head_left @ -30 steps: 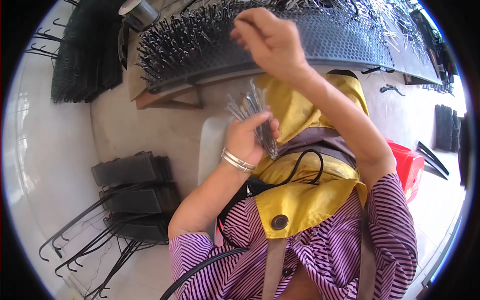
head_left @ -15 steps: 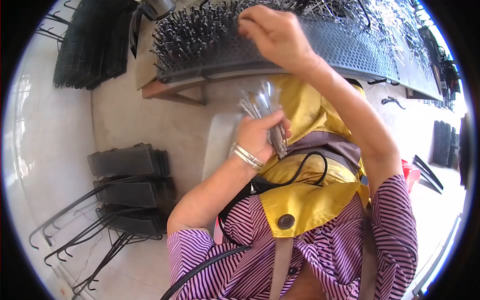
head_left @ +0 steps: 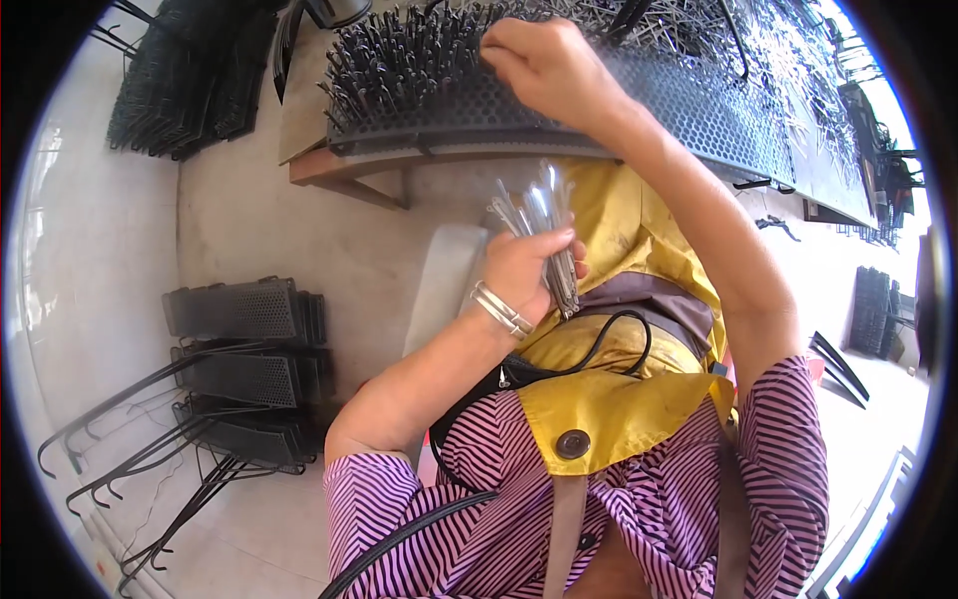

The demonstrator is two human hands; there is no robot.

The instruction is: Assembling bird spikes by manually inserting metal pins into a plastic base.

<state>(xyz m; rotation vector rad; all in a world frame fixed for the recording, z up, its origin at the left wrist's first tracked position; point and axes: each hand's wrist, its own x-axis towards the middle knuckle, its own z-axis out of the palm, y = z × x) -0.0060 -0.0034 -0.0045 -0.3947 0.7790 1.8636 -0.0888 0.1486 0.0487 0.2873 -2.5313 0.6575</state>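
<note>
My left hand [head_left: 521, 268] is closed around a bundle of slim, shiny metal pieces [head_left: 544, 212], held over my lap. Their tops fan out above my thumb, and the lower ends poke out below the fingers. Over the table, my right hand [head_left: 555, 72] is pinched at a dark perforated metal panel [head_left: 689, 105]. Whatever lies between its fingertips is too small or hidden to make out. Just left of that hand, many dark metal pieces [head_left: 399, 70] stand upright in the panel, packed closely together.
Loose silvery metal pieces [head_left: 773, 45] are heaped at the table's far right. A wooden table edge [head_left: 314, 165] runs along the near side. Stacked perforated black racks with hooked rods [head_left: 239, 374] stand at lower left. More dark racks [head_left: 195, 85] are at upper left.
My right hand stays pinched over the panel, nearly in the same place. My left hand with its bundle has shifted slightly right. The whole view has moved a little.
</note>
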